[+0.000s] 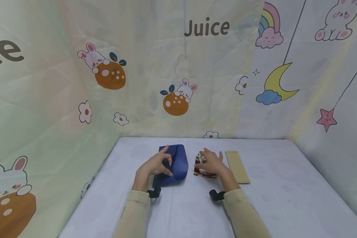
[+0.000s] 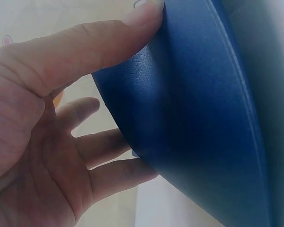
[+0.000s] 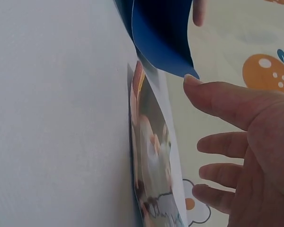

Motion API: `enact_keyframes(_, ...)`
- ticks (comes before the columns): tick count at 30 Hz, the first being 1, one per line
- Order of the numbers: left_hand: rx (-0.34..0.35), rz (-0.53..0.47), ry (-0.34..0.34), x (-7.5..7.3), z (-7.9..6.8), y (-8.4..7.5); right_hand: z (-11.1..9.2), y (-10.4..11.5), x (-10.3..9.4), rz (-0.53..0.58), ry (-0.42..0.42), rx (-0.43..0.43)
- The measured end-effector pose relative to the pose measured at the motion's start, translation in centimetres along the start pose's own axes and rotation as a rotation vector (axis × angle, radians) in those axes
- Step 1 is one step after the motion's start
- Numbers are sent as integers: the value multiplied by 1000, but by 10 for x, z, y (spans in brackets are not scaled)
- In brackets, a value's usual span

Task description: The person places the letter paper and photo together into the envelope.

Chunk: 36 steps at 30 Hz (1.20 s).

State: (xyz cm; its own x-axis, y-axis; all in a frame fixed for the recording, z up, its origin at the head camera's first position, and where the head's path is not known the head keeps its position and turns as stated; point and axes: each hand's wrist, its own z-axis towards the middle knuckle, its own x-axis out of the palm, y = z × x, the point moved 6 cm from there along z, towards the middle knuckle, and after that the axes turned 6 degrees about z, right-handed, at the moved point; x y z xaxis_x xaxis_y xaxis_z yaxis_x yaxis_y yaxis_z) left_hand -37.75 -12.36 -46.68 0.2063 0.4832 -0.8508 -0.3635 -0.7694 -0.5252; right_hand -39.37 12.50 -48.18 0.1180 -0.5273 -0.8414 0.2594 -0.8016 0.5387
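Note:
On the table lies a dark blue envelope (image 1: 178, 165), its flap side toward the right. My left hand (image 1: 158, 163) is over its left part. Up close, the thumb (image 2: 94, 47) lies across the front of the blue paper (image 2: 194, 104), while other fingers pass behind its edge. My right hand (image 1: 213, 162) hovers over a small picture card (image 1: 200, 171), fingers spread and nothing between them. In the right wrist view the picture card (image 3: 154, 151) lies slightly bowed, and the thumb tip appears right by a corner of the envelope (image 3: 161, 42).
To the right of the picture card lies a tan rectangular strip (image 1: 237, 167). A white cloth covers the table (image 1: 193, 211). Printed fabric walls (image 1: 148, 66) with rabbits and flowers stand behind and at both sides.

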Motion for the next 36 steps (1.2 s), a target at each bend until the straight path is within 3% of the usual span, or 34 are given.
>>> enact_keyframes(24, -3, 2, -16, -1, -1, -1, -4, -16, -6, -104, 19, 72)
enact_keyframes(36, -34, 3, -5, 0, -2, 0, -6, -19, -7, -50, 36, 126)
